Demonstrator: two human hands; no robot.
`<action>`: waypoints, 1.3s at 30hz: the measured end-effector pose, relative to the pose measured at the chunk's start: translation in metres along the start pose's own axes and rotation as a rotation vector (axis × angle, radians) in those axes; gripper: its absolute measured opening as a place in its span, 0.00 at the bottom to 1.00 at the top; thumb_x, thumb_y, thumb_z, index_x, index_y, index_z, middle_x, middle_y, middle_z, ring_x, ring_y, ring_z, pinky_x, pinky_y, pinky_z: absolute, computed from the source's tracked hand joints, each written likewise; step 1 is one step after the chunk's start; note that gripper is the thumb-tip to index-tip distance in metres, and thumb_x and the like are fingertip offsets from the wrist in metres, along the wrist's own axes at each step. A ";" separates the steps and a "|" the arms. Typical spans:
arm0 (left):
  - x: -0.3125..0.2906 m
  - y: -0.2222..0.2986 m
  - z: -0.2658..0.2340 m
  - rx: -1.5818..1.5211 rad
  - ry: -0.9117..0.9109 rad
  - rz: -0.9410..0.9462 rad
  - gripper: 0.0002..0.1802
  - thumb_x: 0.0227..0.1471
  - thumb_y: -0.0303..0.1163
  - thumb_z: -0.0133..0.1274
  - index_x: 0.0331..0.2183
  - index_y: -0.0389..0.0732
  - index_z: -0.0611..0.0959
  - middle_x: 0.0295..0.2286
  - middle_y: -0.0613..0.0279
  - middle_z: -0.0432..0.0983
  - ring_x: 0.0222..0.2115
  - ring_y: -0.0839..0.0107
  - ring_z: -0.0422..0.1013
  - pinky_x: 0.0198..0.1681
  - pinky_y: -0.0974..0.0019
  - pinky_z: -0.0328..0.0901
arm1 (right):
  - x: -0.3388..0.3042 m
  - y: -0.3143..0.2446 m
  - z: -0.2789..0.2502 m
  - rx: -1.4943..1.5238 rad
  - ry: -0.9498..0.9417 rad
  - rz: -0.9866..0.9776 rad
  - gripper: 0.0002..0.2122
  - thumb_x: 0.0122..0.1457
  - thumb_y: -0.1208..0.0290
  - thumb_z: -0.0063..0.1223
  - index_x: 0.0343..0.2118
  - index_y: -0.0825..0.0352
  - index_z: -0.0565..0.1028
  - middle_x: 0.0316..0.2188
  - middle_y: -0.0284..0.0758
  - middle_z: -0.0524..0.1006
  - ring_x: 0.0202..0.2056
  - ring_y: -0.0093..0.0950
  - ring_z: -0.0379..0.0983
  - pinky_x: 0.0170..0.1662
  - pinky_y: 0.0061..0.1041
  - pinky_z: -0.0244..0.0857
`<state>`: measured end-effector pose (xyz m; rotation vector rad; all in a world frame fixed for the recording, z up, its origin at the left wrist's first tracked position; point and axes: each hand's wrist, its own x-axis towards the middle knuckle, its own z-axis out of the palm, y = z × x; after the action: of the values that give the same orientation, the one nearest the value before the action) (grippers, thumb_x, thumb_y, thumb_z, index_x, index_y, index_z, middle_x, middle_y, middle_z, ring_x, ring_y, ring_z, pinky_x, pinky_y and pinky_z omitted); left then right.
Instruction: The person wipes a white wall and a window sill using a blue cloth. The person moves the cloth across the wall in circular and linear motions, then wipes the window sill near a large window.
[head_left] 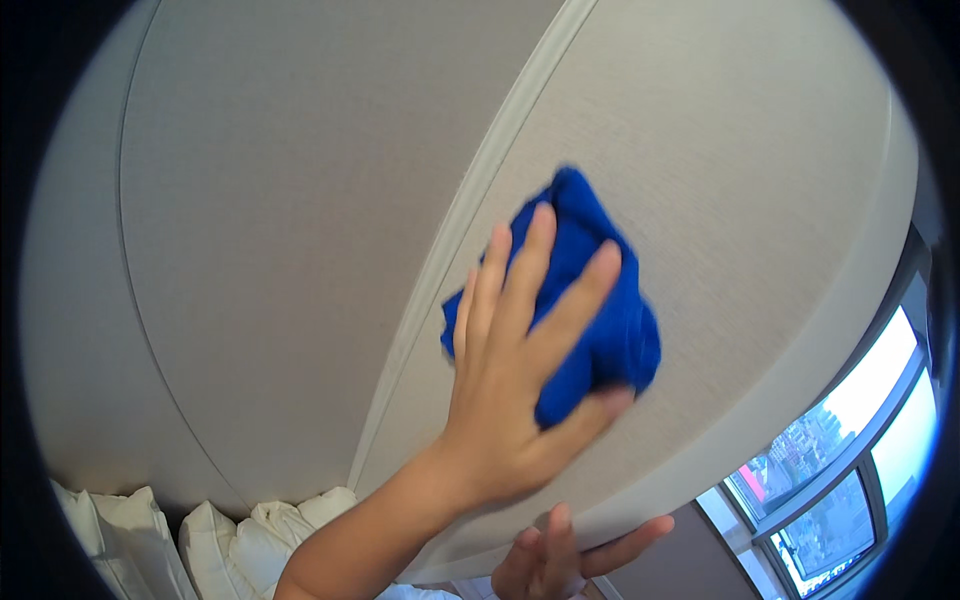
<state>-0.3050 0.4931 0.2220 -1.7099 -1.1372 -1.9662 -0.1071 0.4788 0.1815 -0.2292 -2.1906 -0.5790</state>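
Note:
A bunched blue cloth [590, 330] lies against a beige panel [720, 200] with a pale raised rim. My left hand [510, 370] presses it there, palm down, with the fingers spread over the cloth and the thumb along its lower edge. That forearm comes in from the lower left. Below the panel's bottom rim is my right hand [555, 560], partly cut off by the picture's lower edge. Its fingers are apart and nothing shows in them; whether they touch the rim I cannot tell.
A pale piping strip [480, 185] divides the beige panel from a greyer panel [290, 200] on the left. White pillows [235, 545] lie along the bottom left. At the right, beyond the panel's curved rim, a framed window [825, 500] shows city buildings.

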 end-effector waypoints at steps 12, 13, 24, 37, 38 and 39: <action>-0.001 0.020 0.007 -0.075 -0.110 0.245 0.39 0.55 0.71 0.33 0.57 0.60 0.78 0.65 0.44 0.52 0.68 0.43 0.41 0.64 0.33 0.34 | 0.008 -0.006 -0.030 -0.154 -0.020 0.117 0.26 0.62 0.53 0.48 0.54 0.71 0.72 0.67 0.57 0.48 0.66 0.67 0.39 0.64 0.68 0.32; 0.006 0.021 0.006 -0.082 -0.101 0.279 0.37 0.55 0.69 0.37 0.58 0.61 0.75 0.65 0.47 0.51 0.67 0.43 0.41 0.63 0.31 0.35 | 0.009 -0.010 -0.028 -0.170 -0.042 0.061 0.27 0.61 0.52 0.49 0.55 0.70 0.72 0.67 0.57 0.48 0.66 0.66 0.40 0.64 0.66 0.29; 0.007 -0.062 -0.023 0.162 0.058 0.079 0.39 0.51 0.45 0.53 0.64 0.52 0.66 0.67 0.44 0.43 0.67 0.39 0.38 0.65 0.36 0.32 | 0.052 -0.044 0.014 -0.539 -0.473 -0.016 0.36 0.61 0.35 0.38 0.65 0.54 0.60 0.67 0.45 0.52 0.68 0.51 0.45 0.67 0.62 0.27; 0.024 -0.021 -0.013 0.100 0.006 0.274 0.32 0.52 0.56 0.54 0.58 0.61 0.75 0.66 0.47 0.51 0.66 0.42 0.46 0.62 0.31 0.39 | 0.097 -0.037 -0.023 -0.832 -0.538 0.155 0.30 0.57 0.36 0.47 0.63 0.37 0.62 0.67 0.36 0.54 0.68 0.54 0.45 0.68 0.62 0.21; 0.030 -0.026 -0.017 0.140 0.013 0.257 0.34 0.51 0.56 0.54 0.59 0.61 0.74 0.66 0.48 0.51 0.66 0.43 0.46 0.64 0.33 0.37 | 0.093 -0.031 -0.020 -0.832 -0.519 0.107 0.30 0.57 0.37 0.47 0.63 0.36 0.62 0.68 0.36 0.53 0.68 0.55 0.46 0.68 0.62 0.21; 0.039 -0.026 -0.017 0.128 0.047 0.246 0.36 0.51 0.53 0.55 0.61 0.58 0.72 0.66 0.48 0.51 0.66 0.42 0.45 0.65 0.36 0.35 | 0.094 -0.033 -0.028 -0.816 -0.496 0.076 0.29 0.57 0.37 0.47 0.62 0.38 0.64 0.66 0.34 0.57 0.67 0.51 0.49 0.67 0.62 0.23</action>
<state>-0.3440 0.5079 0.2496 -1.6416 -0.9637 -1.7380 -0.1588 0.4335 0.2582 -0.9629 -2.2623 -1.4798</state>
